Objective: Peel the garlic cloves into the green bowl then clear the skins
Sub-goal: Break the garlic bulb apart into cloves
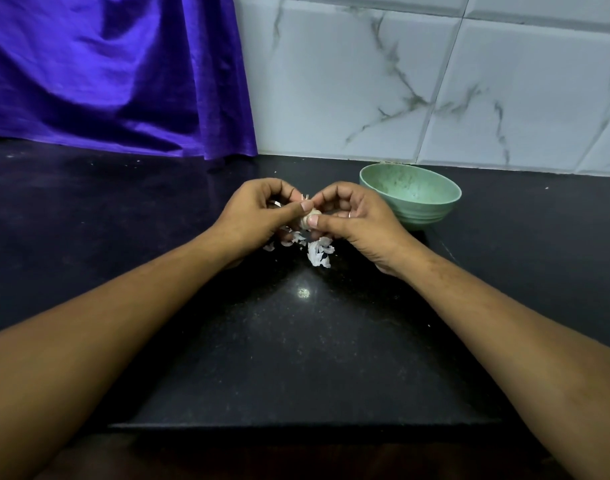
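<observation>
A pale garlic clove is held above the black counter between both hands. My left hand pinches it from the left with thumb and curled fingers. My right hand pinches it from the right, thumb on the clove's near side. Below the hands lies a small heap of white garlic skins on the counter. The green bowl stands just right of my right hand, near the wall; what lies in it is hidden by its rim.
The black counter runs to a front edge close to me. A purple cloth hangs at the back left. White marble tiles form the back wall behind the bowl.
</observation>
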Tool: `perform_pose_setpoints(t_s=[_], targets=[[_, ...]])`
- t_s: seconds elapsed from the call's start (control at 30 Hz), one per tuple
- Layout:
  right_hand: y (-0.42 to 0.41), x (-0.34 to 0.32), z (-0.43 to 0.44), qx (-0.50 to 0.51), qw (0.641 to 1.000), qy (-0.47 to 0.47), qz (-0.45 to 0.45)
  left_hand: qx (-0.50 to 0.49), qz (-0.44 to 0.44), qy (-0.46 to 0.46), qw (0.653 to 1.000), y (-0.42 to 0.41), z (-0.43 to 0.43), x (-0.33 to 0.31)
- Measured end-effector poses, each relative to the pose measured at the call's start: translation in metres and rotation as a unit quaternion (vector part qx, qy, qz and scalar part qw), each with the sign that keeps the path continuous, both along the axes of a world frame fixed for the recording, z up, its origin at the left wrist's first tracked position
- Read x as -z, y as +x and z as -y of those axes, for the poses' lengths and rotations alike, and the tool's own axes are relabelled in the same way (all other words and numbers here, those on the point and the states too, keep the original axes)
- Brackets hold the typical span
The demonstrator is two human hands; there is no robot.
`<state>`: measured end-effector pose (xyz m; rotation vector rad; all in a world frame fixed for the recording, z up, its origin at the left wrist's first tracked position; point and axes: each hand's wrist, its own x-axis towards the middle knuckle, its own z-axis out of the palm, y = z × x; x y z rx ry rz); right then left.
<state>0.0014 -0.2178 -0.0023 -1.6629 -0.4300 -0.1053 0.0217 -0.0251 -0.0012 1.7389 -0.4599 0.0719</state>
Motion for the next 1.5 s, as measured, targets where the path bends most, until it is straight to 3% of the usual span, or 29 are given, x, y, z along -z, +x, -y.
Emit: perform_pose_setpoints(t_s=[0.57,1.13,1.5], targets=[[-0.006,-0.005,-0.003,0.008,1.000,-0.002,-0.016,0.022,-0.037,-0.034,0.998,-0.002,0.003,-0.004],[-0.004,-0.011,-0.003,-0.050,0.975,0.146,-0.162,0.101,-0.059,-0.074,0.990,-0.005,0.005,-0.007],[-0.004,-0.014,-0.003,-0.044,0.951,0.230,-0.200,0.096,0.005,-0.043,0.994,-0.009,0.006,-0.009]])
